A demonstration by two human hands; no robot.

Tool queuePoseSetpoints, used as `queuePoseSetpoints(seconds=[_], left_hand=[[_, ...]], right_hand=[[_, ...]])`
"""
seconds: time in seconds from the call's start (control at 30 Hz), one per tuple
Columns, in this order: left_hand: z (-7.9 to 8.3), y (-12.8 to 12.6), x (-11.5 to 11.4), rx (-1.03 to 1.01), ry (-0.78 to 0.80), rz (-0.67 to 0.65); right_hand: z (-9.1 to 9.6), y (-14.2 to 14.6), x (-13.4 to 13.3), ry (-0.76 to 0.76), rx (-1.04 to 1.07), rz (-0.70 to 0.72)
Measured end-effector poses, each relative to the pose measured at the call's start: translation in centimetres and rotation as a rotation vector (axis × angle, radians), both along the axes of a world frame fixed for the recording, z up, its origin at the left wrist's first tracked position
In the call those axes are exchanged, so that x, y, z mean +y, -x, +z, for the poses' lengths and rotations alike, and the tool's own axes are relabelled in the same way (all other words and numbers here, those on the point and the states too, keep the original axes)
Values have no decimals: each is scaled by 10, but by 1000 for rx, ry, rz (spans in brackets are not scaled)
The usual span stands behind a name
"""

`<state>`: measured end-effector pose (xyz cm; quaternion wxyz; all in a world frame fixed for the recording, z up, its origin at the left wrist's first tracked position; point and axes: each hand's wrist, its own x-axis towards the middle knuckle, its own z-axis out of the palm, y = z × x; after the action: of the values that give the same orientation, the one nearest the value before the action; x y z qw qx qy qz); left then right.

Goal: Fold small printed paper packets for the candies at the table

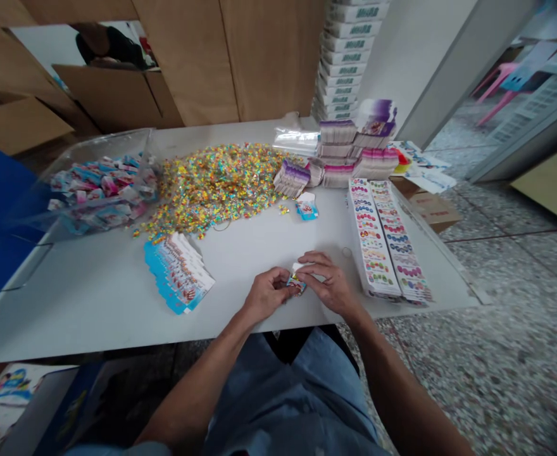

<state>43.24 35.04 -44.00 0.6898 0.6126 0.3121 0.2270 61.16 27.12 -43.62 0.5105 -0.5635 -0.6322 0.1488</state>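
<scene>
Between my fingers, close to the table's front edge, is a small printed box (296, 280) with a white flap at its top. My left hand (268, 294) grips it from the left, thumb and fingers closed on its side. From the right, my right hand (328, 282) pinches its upper part, partly hiding it. Beyond my hands lies a single blue-and-white carton (307, 208). To the left, a fanned stack of flat blue-and-white cartons (178, 272) rests on the white table (245, 253). Two long stacks of printed strips (387, 244) lie to the right.
A wide heap of small colourful wrapped pieces (221, 180) covers the table's back middle. At left stands a clear bag (102, 183) of filled packets. Purple and pink carton bundles (349, 152) sit back right, before a tall stack of white boxes (349, 60).
</scene>
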Motion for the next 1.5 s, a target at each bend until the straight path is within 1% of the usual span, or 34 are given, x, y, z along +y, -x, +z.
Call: queuePoseSetpoints(seconds=[0.07,0.13,0.23,0.3,0.33,0.47,0.53,0.6,0.63,0.7,0.77,0.8,0.87,0.93,1.07,1.13,1.23,1.37,1.43,1.5], left_hand=[[1,4,-2,-22,65,3],[3,9,-2,-32,98,-11],[7,18,2,-31,126,-89],[10,22,6,-39,176,-126],[12,23,8,-39,207,-124],[19,21,11,4,276,-74],[22,20,13,19,321,-71],[25,20,15,36,395,-77],[26,19,16,46,426,-76],[28,18,18,72,465,-71],[29,16,19,98,483,-60],[29,14,19,108,492,-50],[30,12,19,119,512,-37],[30,12,19,117,523,-31],[28,13,20,98,506,-47],[26,15,18,72,475,-52],[19,16,13,-6,351,-22],[9,20,3,-121,129,51],[7,23,0,-147,72,30],[6,26,0,-165,52,-24]], right_hand=[[4,-2,-2,34,-100,58],[8,-4,-4,58,-185,124],[10,-6,-6,63,-267,164],[11,-7,-5,54,-294,164],[12,-8,-4,47,-299,164],[16,-7,-3,41,-262,208],[17,-4,-6,73,-187,241],[14,3,-10,130,-48,239],[11,8,-13,165,52,215],[3,18,-18,229,295,123],[-5,26,-23,251,520,11],[-8,29,-26,254,599,-31],[-11,30,-29,263,684,-81],[-11,29,-31,310,740,-87],[-6,27,-26,449,842,9],[-4,29,-21,461,861,30],[-5,31,-16,361,779,0],[-10,25,-18,125,444,3],[-12,21,-21,50,280,39],[-13,18,-22,25,186,65]])
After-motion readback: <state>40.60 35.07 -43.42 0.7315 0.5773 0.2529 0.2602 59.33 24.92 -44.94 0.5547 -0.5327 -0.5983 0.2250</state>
